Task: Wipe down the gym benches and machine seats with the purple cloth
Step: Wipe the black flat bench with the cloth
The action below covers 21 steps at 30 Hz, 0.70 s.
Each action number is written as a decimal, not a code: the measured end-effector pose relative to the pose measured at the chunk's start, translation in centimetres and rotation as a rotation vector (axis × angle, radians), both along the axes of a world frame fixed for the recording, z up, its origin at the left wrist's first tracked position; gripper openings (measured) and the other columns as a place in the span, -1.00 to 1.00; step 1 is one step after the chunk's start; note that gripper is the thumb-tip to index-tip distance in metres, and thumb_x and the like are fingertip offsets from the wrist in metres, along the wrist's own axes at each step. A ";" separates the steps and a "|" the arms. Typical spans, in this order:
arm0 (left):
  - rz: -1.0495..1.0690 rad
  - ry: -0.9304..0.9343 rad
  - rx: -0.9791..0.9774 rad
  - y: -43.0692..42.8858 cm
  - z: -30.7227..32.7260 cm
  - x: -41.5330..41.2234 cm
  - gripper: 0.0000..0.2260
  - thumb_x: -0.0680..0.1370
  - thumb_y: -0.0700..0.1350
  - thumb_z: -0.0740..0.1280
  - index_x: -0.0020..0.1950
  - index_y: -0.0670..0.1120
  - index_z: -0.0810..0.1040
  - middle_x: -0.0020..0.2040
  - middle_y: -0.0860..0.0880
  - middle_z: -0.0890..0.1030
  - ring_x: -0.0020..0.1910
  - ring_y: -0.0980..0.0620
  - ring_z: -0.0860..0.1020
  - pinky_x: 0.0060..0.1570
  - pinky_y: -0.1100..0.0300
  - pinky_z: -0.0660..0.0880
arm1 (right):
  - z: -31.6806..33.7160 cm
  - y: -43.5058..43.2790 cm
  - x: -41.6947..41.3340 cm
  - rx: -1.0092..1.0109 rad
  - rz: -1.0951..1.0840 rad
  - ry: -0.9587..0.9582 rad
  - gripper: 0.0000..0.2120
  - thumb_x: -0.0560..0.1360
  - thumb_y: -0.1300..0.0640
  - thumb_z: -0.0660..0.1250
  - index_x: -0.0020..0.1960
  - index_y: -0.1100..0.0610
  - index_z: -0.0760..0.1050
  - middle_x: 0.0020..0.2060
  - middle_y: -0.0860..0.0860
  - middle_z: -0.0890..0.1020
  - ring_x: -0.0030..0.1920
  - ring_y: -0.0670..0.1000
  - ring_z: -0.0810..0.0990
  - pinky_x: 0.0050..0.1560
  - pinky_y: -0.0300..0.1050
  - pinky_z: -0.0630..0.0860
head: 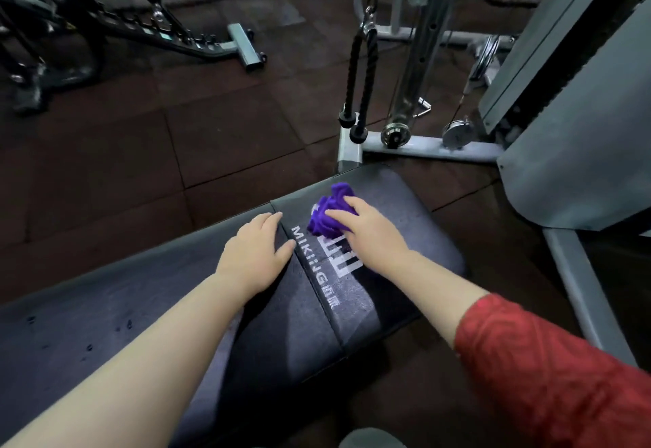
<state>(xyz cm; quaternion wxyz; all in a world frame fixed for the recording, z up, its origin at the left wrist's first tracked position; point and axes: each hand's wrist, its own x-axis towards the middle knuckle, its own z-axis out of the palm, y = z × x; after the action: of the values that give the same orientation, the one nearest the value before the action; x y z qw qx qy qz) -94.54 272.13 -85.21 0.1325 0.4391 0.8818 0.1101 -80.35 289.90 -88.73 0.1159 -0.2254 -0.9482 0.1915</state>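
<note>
Wiping the first bench pad, most of the job ahead.

I'm pressing my right hand (370, 232), fingers closed on the bunched purple cloth (329, 213), at frame centre on the bench (405, 222); my left hand (257, 253) is lying flat and spread beside it. Droplets are showing lower left; other machines look untouched.

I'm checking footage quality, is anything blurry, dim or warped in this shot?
Head view: dim room, dark floor; right hand and purple cloth slightly motion-blurred; left hand sharper on the bench; wide-angle lens bends frame edges.
</note>
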 end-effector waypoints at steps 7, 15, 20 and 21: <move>-0.050 0.028 0.002 3.2 0.3 2.7 -0.44 0.57 0.14 0.22 0.51 -0.04 0.25 0.51 0.01 0.27 0.46 0.00 0.25 0.37 0.06 0.26 | -0.1 11.3 1.2 0.001 -0.165 -0.072 -0.64 0.51 0.22 0.28 0.28 -0.01 0.51 0.33 0.12 0.42 0.27 0.20 0.43 0.27 -0.06 0.33; -0.103 0.002 -0.082 5.0 -0.3 3.7 -0.43 0.59 0.15 0.18 0.53 -0.08 0.20 0.53 -0.03 0.21 0.50 0.01 0.16 0.44 0.09 0.15 | 1.2 5.6 12.1 0.004 0.346 -0.114 -0.64 0.48 0.15 0.34 0.26 -0.03 0.51 0.36 0.08 0.44 0.34 0.07 0.42 0.36 -0.24 0.22; -0.143 0.002 -0.120 4.2 -0.6 3.6 -0.40 0.59 0.14 0.19 0.55 -0.08 0.15 0.56 -0.02 0.14 0.54 -0.01 0.07 0.46 0.07 0.12 | 0.3 5.9 11.3 0.062 0.329 -0.077 -0.60 0.46 0.20 0.36 0.27 -0.03 0.50 0.35 0.09 0.44 0.31 0.12 0.45 0.33 -0.11 0.33; -0.148 0.003 -0.124 4.1 -0.7 3.6 -0.40 0.59 0.14 0.19 0.56 -0.08 0.14 0.56 -0.02 0.13 0.54 -0.01 0.07 0.46 0.07 0.12 | 0.1 6.3 10.4 0.070 0.309 -0.069 -0.60 0.46 0.21 0.35 0.27 -0.02 0.49 0.35 0.10 0.44 0.30 0.14 0.45 0.32 -0.05 0.35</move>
<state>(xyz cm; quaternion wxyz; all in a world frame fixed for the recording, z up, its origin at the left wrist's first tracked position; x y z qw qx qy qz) -90.97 276.24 -85.91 0.1659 0.4943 0.8521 0.0443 -69.99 296.15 -88.64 0.0604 -0.0793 -0.9811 0.1659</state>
